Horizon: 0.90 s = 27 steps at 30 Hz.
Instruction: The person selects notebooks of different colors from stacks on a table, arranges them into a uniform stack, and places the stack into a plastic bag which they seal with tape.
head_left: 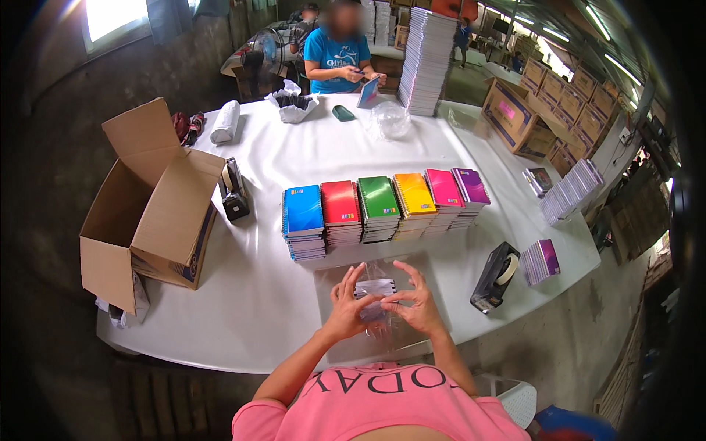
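Note:
Near the front edge of the table, a small stack of notebooks (375, 287) stands between my hands with its pale page edges showing. Clear plastic wrap (379, 339) lies around and under it. My left hand (346, 305) is at the left side of the stack, its thumb and fingers curved round the plastic. On the other side my right hand (416, 303) pinches the plastic with its thumb and a finger, while other fingers are raised. Just beyond stand piles of spiral notebooks: blue (303, 209), red (340, 203), green (378, 198), yellow (414, 195), pink (444, 189) and purple (471, 187).
An open cardboard box (158, 220) stands left, beside a black tape dispenser (234, 192). Another tape dispenser (496, 275) and a small purple notebook stack (542, 262) are at right. Across the table a person (338, 62) holds a notebook near a tall notebook pile (424, 62).

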Each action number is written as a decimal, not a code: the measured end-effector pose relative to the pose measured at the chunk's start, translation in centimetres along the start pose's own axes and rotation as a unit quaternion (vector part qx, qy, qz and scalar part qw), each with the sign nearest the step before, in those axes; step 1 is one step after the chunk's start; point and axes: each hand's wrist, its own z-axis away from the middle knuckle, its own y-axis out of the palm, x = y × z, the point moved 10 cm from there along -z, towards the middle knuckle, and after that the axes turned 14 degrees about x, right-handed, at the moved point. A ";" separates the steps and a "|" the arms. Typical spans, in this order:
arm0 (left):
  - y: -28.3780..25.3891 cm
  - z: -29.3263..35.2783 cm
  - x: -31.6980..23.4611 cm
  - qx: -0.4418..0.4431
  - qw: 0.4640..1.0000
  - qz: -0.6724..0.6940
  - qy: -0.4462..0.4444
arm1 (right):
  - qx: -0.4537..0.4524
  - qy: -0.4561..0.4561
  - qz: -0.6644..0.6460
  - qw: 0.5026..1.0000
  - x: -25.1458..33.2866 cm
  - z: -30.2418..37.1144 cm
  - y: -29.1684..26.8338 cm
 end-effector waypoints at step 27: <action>-0.8 -2.5 5.3 -0.050 0.966 0.191 -0.165 | -0.023 0.168 -0.486 0.858 -6.6 -1.3 4.2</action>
